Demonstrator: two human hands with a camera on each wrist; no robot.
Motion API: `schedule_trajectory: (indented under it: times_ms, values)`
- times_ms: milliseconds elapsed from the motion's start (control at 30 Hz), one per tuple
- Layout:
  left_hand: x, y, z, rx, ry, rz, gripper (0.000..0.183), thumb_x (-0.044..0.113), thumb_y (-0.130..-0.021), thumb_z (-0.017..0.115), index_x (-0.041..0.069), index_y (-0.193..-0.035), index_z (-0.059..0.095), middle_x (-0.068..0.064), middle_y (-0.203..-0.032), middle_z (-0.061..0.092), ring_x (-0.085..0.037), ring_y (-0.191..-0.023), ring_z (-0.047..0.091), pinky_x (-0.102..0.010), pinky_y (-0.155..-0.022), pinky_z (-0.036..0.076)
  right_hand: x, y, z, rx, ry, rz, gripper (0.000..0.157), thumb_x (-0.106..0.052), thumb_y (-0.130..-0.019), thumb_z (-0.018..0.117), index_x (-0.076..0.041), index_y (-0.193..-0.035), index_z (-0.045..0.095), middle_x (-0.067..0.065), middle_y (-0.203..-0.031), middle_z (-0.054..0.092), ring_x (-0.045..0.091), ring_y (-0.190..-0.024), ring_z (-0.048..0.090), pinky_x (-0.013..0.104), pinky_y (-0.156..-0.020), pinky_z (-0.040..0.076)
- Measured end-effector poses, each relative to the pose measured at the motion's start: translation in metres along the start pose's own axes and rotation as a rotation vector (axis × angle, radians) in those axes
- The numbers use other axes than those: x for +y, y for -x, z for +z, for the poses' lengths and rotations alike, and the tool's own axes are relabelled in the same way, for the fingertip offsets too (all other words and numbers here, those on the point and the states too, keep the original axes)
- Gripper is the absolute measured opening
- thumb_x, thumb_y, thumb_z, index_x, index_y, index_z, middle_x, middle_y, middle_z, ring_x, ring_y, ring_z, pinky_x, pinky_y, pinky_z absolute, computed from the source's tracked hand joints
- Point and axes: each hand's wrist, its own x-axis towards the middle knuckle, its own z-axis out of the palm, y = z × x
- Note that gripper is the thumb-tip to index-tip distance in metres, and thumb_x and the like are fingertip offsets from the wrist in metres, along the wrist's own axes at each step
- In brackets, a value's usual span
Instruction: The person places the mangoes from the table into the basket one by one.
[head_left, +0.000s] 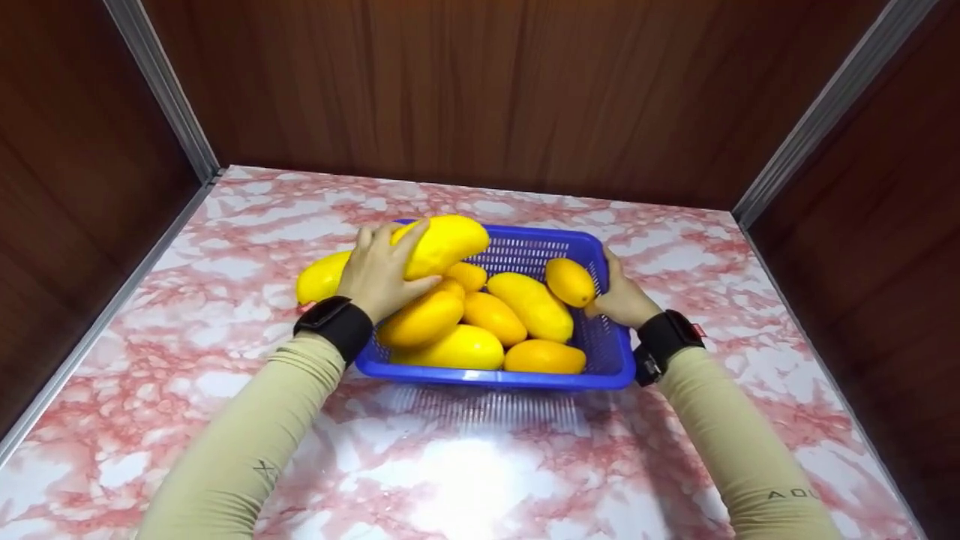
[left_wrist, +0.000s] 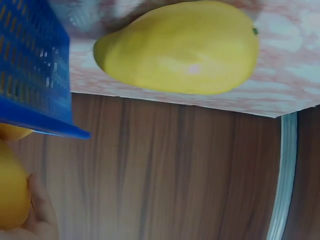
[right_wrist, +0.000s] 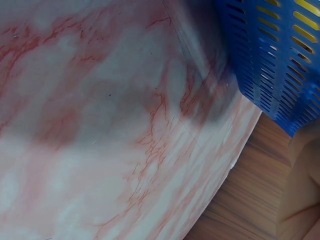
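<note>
My left hand (head_left: 379,274) grips a large yellow mango (head_left: 450,244) above the left part of a blue plastic basket (head_left: 487,376). Several yellow and orange mangoes (head_left: 529,304) lie inside the basket. At its right side, my right hand (head_left: 626,296) holds the rim, thumb over the inner side and fingers outside. A small orange mango (head_left: 570,281) lies close to that thumb. Outside the basket on the left, another yellow mango (left_wrist: 185,50) lies on the table, partly hidden behind my left hand in the head view.
The table (head_left: 465,480) has a red and white marbled top. Brown wood-grain panels (head_left: 480,97) stand behind it and along both sides, joined by metal corner strips (head_left: 169,90). Slotted basket walls (right_wrist: 280,65) show in the right wrist view.
</note>
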Motion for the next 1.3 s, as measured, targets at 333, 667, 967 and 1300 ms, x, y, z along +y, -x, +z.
schedule_trajectory:
  times_ms: [333,667,967,1300]
  values:
    - [0.018,-0.012,0.013,-0.019,-0.054,0.041,0.075,0.052,-0.086,0.07,0.025,-0.151,0.043,-0.023,-0.139,0.053,-0.044,-0.115,0.045,-0.052,-0.098,0.042,0.0,0.0,0.0,0.005,0.003,-0.014,0.122,-0.003,-0.065,0.07,-0.011,-0.159,-0.008,0.035,-0.144,0.043,0.039,-0.11,0.054,0.048,-0.099,0.045]
    - [0.03,-0.023,0.017,-0.116,-0.053,0.031,0.077,0.054,-0.087,0.068,0.025,-0.152,0.04,-0.022,-0.142,0.05,-0.043,-0.118,0.045,-0.051,-0.096,0.047,0.0,-0.001,0.001,0.005,0.008,-0.011,0.124,-0.003,-0.064,0.07,-0.012,-0.159,-0.009,0.035,-0.142,0.045,0.038,-0.108,0.055,0.047,-0.099,0.045]
    - [0.043,-0.033,0.02,-0.237,-0.117,0.054,0.078,0.058,-0.088,0.065,0.025,-0.153,0.039,-0.019,-0.142,0.05,-0.039,-0.117,0.048,-0.05,-0.094,0.05,0.001,-0.002,0.001,0.01,-0.004,-0.02,0.123,-0.002,-0.065,0.071,-0.012,-0.159,-0.008,0.035,-0.145,0.042,0.039,-0.113,0.052,0.048,-0.103,0.042]
    - [0.053,-0.042,0.027,-0.25,-0.138,0.095,0.074,0.052,-0.088,0.068,0.024,-0.152,0.042,-0.02,-0.137,0.045,-0.037,-0.118,0.046,-0.047,-0.093,0.05,0.0,0.0,0.001,0.007,-0.016,-0.019,0.123,-0.001,-0.065,0.069,-0.012,-0.159,-0.009,0.036,-0.145,0.042,0.039,-0.112,0.052,0.047,-0.102,0.043]
